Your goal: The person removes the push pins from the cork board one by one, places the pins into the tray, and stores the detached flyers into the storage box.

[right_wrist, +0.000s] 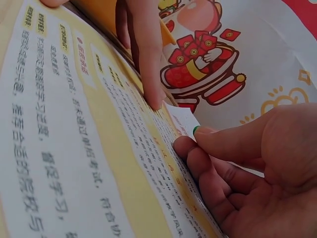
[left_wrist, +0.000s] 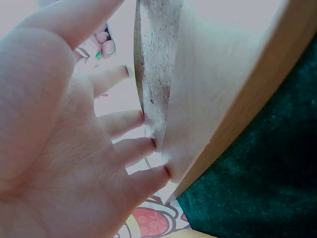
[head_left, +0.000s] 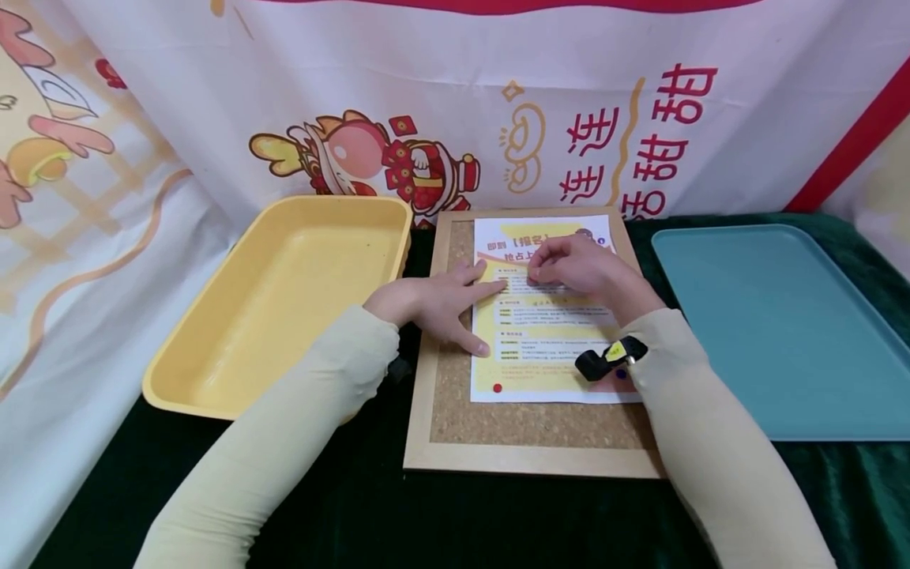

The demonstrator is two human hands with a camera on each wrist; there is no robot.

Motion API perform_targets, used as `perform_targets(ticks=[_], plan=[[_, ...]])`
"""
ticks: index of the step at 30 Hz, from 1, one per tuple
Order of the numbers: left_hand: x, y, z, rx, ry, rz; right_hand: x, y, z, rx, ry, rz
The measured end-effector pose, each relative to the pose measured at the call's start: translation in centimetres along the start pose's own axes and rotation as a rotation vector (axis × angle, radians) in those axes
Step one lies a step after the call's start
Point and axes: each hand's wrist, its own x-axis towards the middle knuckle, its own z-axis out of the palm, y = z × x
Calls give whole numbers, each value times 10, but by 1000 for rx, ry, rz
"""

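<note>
A printed sheet of paper (head_left: pixel 554 389) lies on a wood-framed cork board (head_left: pixel 455 427). A red thumbtack (head_left: pixel 497 388) sits at its lower left corner and a blue one (head_left: pixel 622 374) at the lower right. My left hand (head_left: pixel 448 304) rests with spread fingers on the sheet's left side and the board. Over the upper part of the paper, my right hand (head_left: pixel 579 269) pinches a small green thumbtack (right_wrist: pixel 196 130) between thumb and forefinger. Only a bit of green shows past the thumb; the tack's point is hidden.
Left of the board stands a yellow plastic tray (head_left: pixel 195 395). A flat blue-green tray (head_left: pixel 768 332) lies on the right. Dark green cloth (head_left: pixel 341 506) covers the table, and a printed white curtain (head_left: pixel 441 55) hangs behind the board.
</note>
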Motion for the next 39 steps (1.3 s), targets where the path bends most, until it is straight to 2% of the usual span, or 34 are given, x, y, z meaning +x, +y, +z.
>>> perform_targets(ticks=[5, 15, 20, 27, 39], plan=[[-1, 0, 0, 2, 2, -2, -1, 0, -3, 21, -8, -4], [-4, 0, -1, -2, 8, 2, -5, -4, -9, -2, 6, -35], [-3, 0, 0, -2, 9, 9, -12, -9, -14, 16, 61, -48], [-2, -1, 1, 1, 16, 11, -21, -10, -25, 22, 100, -114], [-1, -1, 2, -1, 27, 27, -29, 0, -45, 34, 214, -105]])
